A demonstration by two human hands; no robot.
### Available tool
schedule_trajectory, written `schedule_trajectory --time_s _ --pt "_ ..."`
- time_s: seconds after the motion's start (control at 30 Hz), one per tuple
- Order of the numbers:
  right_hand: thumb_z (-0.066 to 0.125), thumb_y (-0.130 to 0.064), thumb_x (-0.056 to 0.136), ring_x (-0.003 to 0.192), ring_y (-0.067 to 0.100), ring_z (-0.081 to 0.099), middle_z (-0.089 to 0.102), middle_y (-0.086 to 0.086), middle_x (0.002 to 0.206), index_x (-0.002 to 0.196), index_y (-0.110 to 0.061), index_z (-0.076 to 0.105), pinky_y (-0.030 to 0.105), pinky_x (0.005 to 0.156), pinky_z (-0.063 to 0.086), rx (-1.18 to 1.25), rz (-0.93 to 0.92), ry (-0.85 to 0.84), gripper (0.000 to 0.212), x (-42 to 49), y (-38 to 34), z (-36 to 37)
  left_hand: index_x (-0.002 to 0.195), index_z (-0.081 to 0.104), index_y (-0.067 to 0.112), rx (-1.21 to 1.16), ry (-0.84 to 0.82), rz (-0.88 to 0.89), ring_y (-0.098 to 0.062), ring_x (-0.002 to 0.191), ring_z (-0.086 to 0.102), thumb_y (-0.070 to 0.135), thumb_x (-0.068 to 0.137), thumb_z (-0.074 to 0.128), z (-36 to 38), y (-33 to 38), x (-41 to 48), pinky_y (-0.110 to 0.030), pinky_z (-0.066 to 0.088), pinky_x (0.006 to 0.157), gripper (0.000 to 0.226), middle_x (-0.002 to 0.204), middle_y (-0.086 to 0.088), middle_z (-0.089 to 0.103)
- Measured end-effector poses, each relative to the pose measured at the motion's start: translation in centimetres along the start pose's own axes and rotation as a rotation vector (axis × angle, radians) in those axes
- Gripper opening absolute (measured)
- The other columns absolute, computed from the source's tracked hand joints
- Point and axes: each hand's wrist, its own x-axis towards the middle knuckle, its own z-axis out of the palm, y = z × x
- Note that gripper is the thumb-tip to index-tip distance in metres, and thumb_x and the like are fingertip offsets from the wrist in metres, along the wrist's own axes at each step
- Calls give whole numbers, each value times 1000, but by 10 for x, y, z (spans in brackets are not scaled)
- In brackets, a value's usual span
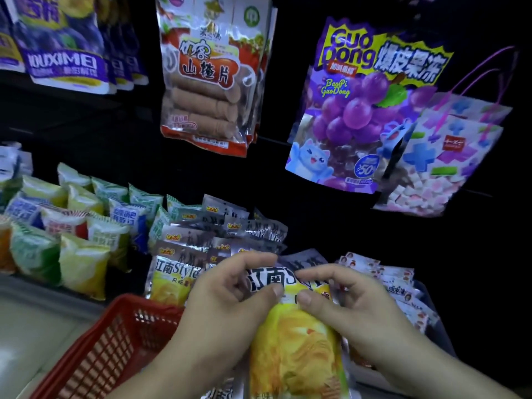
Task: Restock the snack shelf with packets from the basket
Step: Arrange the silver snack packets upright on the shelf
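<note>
A yellow snack packet with black characters on its white top is held upright in front of the shelf. My left hand grips its upper left side, thumb on the front. My right hand pinches its upper right side. A matching yellow packet stands on the shelf just left of my hands, before a row of silver packets. The red plastic basket sits at the lower left, under my left forearm; its inside is mostly hidden.
Green, yellow and blue packets fill the shelf at left. White packets lie at right. Above hang a purple grape jelly bag, a red hawthorn packet, purple bags and a marshmallow bag.
</note>
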Motion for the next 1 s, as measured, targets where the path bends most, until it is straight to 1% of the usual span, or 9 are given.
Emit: schedule_trajectory --time_s 0.2,0.33,0.4,0.53,0.6,0.67,0.73,0.8,1.0 --pt "81 -11 83 114 15 65 69 -3 114 106 -36 77 40 97 55 -8 -106 11 34 9 7 1 106 72 54 126 -46 16 -4 57 45 35 83 81 -7 2 4 -15 39 56 31 68 7 43" --pt "85 -13 82 87 21 59 57 -1 85 118 -52 68 34 85 54 -111 -137 12 56 12 5 -1 133 51 62 156 -35 -1 5 89 61 30 79 87 -9 -3 7 -11 51 74 72 106 21 61" --pt "81 -11 86 80 7 56 56 -16 76 123 -58 61 20 79 48 -125 -140 -24 63 13 2 -6 146 37 59 119 -39 -37 3 106 61 32 74 90 -14 -3 13 -20 53 91 93 121 29 59" --pt "67 -7 97 69 7 38 34 -3 73 135 -63 48 22 66 32 -308 -187 -176 70 16 -3 -17 147 26 65 521 -41 221 10 126 43 56 72 81 -30 1 21 -23 44 99 93 152 35 30" --pt "64 -2 98 86 -10 52 55 -28 85 137 -61 49 13 80 39 -333 -199 -226 72 16 -3 -16 144 27 69 675 -168 326 24 125 35 55 78 80 -31 4 20 -10 36 96 87 145 49 28" --pt "66 4 95 112 -19 50 55 -47 109 137 -58 52 8 100 38 -307 -218 -213 76 16 -1 -13 143 27 71 683 -257 308 19 103 51 44 83 80 -29 3 19 -7 39 84 84 119 45 54" --pt "73 2 90 119 -11 56 59 -39 115 140 -56 51 19 108 45 -245 -219 -134 80 18 3 -12 147 31 64 693 -238 323 3 87 59 35 87 79 -27 -1 22 -15 46 77 82 105 31 61" --pt "79 -3 86 114 5 67 68 -21 112 141 -50 53 31 96 55 -173 -194 -35 77 22 7 -13 148 36 57 675 -170 349 2 81 57 30 89 78 -27 -3 24 -15 43 71 77 100 30 64" --pt "74 -8 90 110 18 72 77 -3 114 138 -41 58 43 99 56 26 -152 164 60 26 4 -17 144 31 65 273 9 135 4 108 63 45 77 79 -25 -11 20 -19 55 83 84 120 38 59"
